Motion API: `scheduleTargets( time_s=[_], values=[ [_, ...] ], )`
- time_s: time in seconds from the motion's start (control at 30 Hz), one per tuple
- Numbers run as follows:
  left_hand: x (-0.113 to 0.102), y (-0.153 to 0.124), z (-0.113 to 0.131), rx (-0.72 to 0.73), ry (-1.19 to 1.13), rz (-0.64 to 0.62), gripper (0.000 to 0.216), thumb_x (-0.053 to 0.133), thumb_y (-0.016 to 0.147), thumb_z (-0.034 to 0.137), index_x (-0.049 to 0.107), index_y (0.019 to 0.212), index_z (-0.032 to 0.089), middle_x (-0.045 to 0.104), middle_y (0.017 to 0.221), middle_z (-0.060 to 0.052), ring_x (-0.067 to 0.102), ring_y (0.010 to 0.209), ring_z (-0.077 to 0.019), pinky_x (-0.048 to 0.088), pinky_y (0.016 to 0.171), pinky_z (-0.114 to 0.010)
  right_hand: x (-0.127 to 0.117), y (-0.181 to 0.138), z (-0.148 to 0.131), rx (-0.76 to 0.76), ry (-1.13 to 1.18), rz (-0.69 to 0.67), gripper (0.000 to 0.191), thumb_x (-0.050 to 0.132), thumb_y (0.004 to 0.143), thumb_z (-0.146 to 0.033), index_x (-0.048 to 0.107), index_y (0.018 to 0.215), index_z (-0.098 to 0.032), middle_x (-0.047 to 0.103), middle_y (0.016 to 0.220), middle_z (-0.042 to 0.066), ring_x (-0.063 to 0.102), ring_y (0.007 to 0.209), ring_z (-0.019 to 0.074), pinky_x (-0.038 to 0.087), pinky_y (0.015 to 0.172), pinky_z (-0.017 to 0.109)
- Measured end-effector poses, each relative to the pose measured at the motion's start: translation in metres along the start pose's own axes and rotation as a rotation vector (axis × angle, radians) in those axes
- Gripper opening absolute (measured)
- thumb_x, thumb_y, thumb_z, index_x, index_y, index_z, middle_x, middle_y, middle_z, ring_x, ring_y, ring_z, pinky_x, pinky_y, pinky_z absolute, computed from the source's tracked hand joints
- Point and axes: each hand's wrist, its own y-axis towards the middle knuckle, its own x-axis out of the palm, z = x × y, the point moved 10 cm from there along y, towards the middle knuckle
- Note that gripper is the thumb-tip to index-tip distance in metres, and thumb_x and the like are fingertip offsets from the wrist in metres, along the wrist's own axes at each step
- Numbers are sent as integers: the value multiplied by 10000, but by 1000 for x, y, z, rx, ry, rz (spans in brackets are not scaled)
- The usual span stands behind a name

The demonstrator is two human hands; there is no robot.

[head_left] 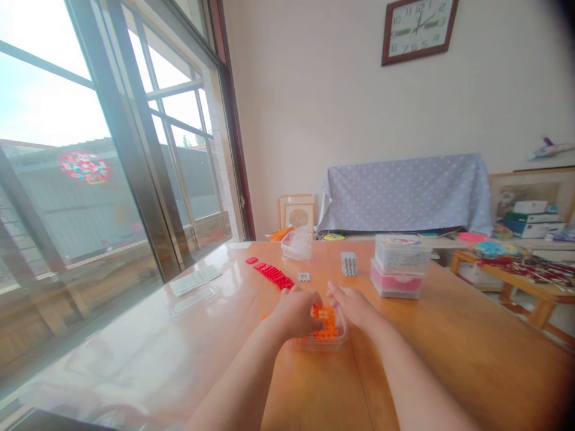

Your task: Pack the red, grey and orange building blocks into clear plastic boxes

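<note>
A clear plastic box (321, 345) of orange grid-like plastic building pieces (330, 320) stands before me on the table. My left hand (297, 310) reaches over its left side, thumb and fingers curled round some of the orange pieces. More orange shows to the left, mostly behind that hand. At the box's right far corner, my right hand (354, 304) is bent round the rim; part of its fingers is hidden. Beyond the left hand runs a row of red pieces (274, 275). A grey-white piece (304, 276) lies flat near a stack of similar grey-white pieces (348, 263).
Two stacked clear boxes (399, 266), the lower with pink contents, stand at the right. An open clear container (296, 244) sits at the back. A clear lid (193, 300) and a pale sheet (196, 281) lie left, near the window. A side table (539, 287) holds clutter.
</note>
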Motion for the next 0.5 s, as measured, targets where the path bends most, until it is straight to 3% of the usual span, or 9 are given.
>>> scheduleTargets(
  time_s=[0.17, 0.5],
  values=[
    [14, 8, 4, 6, 36, -15, 424, 793, 670, 485, 719, 1044, 300, 685, 897, -34, 611, 996, -291, 426, 947, -419, -3, -1, -5, -13, 26, 3, 718, 345, 895, -764, 728, 967, -161, 738, 843, 78, 684, 812, 236, 470, 779, 333],
    [16, 8, 7, 37, 45, -14, 404, 763, 700, 514, 738, 1047, 307, 705, 903, -60, 595, 1035, -326, 418, 947, -455, -5, -4, -10, -8, -7, -10, 759, 325, 884, -794, 733, 965, -159, 730, 794, 73, 667, 790, 231, 447, 758, 325]
  ],
)
